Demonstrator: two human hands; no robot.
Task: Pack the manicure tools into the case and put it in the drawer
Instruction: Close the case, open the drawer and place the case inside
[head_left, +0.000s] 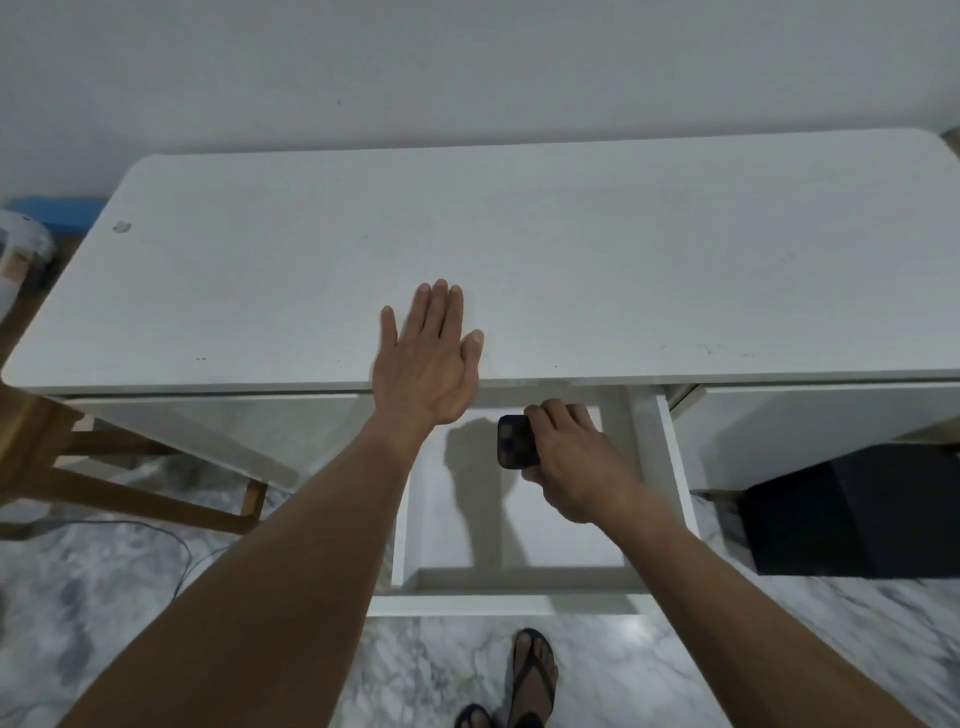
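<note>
Below the front edge of the white desk (571, 249), at centre frame, a white drawer (670, 467) stands pulled out toward the bottom of the picture, its pale floor showing dark shadows of hand and arm. Over the back part of that drawer the right hand (576, 462) grips a small black case (514, 441), fingers curled over its top and right side, thumb tucked under its lower edge; the case looks closed, and whether it touches the drawer floor cannot be told. Just up and left of it, the left hand (428, 364) lies flat, fingers stretched and apart, palm down on the desk's edge, holding nothing. A wooden chair (31, 441) shows at the left edge, a black box (852, 514) under the desk at right, and two sandalled feet (532, 675) on the marbled floor (104, 597) at the bottom.
</note>
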